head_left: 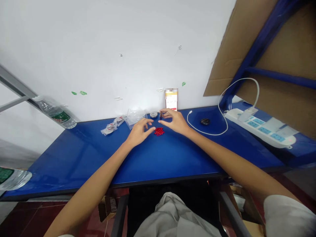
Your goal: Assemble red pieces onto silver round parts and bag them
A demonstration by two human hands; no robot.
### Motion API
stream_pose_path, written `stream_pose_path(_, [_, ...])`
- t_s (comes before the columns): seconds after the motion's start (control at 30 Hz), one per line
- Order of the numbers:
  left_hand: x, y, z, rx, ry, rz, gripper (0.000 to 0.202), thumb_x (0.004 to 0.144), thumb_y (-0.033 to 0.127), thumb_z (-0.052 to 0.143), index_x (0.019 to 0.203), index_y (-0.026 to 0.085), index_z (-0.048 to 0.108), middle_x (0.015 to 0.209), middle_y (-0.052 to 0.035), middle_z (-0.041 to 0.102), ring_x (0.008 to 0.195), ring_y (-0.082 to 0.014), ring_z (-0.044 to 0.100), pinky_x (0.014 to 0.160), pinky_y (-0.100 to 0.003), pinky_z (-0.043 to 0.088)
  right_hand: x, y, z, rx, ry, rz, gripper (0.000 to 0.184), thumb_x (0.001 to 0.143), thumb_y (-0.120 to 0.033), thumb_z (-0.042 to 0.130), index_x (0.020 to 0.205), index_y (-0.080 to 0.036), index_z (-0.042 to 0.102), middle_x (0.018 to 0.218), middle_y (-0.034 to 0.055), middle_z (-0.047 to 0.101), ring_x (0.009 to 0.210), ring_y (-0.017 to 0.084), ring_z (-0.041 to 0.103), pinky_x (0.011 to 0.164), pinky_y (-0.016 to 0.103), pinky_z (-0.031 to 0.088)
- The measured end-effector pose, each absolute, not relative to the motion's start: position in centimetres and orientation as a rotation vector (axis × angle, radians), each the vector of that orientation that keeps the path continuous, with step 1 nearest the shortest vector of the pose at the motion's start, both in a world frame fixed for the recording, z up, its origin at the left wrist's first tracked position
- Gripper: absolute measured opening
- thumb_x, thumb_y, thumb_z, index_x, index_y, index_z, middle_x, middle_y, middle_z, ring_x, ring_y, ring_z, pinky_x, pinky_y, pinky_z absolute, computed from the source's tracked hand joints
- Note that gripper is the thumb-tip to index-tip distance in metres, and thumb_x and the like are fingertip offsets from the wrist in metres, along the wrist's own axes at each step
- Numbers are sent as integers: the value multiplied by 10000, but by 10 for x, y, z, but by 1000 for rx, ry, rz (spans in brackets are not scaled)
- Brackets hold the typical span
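Observation:
A small heap of shiny red pieces [159, 131] lies on the blue table between my two hands; their exact kind is too small to make out. My left hand [140, 132] hovers at the heap's left side, its fingers curved and its thumb apart from them. On the other side my right hand [175, 121] reaches in above the heap, thumb and fingers spread with a gap between them. Just beyond the hands sits a round, pale spool-like disc [153, 115]. A phone [171, 98] with a lit screen leans against the wall behind my right hand.
Clear plastic bags [135, 118] and small packets [112, 126] lie to the left. Water bottles [59, 115] stand or lean at the far left. On the right are a white cable [209, 134], a black mouse-like object [205, 121] and a power strip [261, 129].

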State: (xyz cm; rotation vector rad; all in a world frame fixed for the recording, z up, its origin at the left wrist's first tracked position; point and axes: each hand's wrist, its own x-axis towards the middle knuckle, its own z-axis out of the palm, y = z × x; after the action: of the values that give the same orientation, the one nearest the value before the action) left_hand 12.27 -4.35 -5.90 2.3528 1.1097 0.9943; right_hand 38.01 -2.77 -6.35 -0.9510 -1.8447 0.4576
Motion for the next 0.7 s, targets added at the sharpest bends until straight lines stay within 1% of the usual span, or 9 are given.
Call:
stream_pose_path(0.07, [117, -44, -51, 2286, 1197, 1102, 309, 1036, 425, 640, 1247, 222, 736, 1083, -65, 769, 841, -194, 686, 770, -324, 533, 379, -28, -63, -932, -1871, 429, 565, 869, -391, 890, 1367, -225, 684, 1132, 82, 793, 988, 239, 792, 962, 406, 662])
stream_pose_path(0.13, [112, -45, -44, 2248, 1269, 1182, 273, 1056, 405, 600, 1179, 212, 749, 1054, -58, 785, 832, -191, 692, 759, -315, 528, 378, -25, -61, -902, -1905, 414, 524, 864, -394, 898, 1323, -226, 710, 1109, 74, 784, 927, 224, 774, 902, 384, 655])
stream_pose_path(0.23, [108, -45, -41, 2222, 1324, 1245, 244, 1053, 370, 588, 1128, 212, 758, 1019, -43, 796, 802, -183, 689, 747, -307, 526, 375, -11, -55, -913, -1972, 457, 267, 931, -377, 833, 1133, -212, 773, 970, 50, 781, 808, 205, 739, 788, 343, 615])
stream_pose_path(0.3, [107, -45, -41, 2213, 1339, 1260, 231, 1046, 348, 587, 1115, 213, 760, 1000, -36, 798, 783, -178, 686, 732, -303, 523, 372, 4, -47, -970, -2045, 437, 142, 1012, -325, 726, 1044, -200, 785, 899, 42, 779, 801, 205, 729, 788, 330, 579])
stream_pose_path(0.33, [106, -44, -42, 2210, 1345, 1263, 222, 1041, 337, 588, 1109, 213, 760, 992, -33, 798, 775, -176, 685, 726, -302, 521, 370, 12, -43, -1004, -2102, 389, 152, 1043, -288, 670, 1041, -195, 790, 912, 48, 786, 836, 211, 731, 817, 331, 563])
stream_pose_path(0.4, [105, -43, -43, 2209, 1359, 1274, 207, 1032, 316, 590, 1098, 215, 759, 981, -28, 795, 766, -172, 684, 721, -300, 518, 364, 28, -34, -1076, -2251, 212, 226, 1073, -214, 582, 1093, -182, 804, 1047, 83, 799, 972, 234, 732, 897, 341, 528])
stream_pose_path(0.5, [102, -40, -43, 2204, 1384, 1296, 190, 1021, 291, 592, 1078, 217, 758, 965, -21, 789, 756, -170, 682, 713, -299, 509, 352, 44, -29, -1214, -2478, -70, 298, 1075, -156, 523, 1173, -160, 804, 1210, 147, 766, 1073, 274, 714, 901, 351, 497])
stream_pose_path(0.6, [99, -39, -43, 2193, 1396, 1302, 179, 1008, 267, 593, 1051, 218, 759, 947, -14, 789, 764, -170, 686, 711, -294, 501, 341, 50, -35, -1325, -2638, -272, 327, 1030, -75, 502, 1170, -107, 797, 1207, 207, 733, 1077, 305, 699, 867, 363, 489])
stream_pose_path(0.7, [99, -38, -44, 2195, 1393, 1304, 188, 1003, 256, 577, 1039, 214, 757, 947, -19, 792, 781, -176, 696, 715, -294, 501, 337, 50, -47, -1300, -2711, -305, 364, 984, -31, 496, 1194, -93, 787, 1189, 211, 720, 1084, 316, 682, 892, 385, 496])
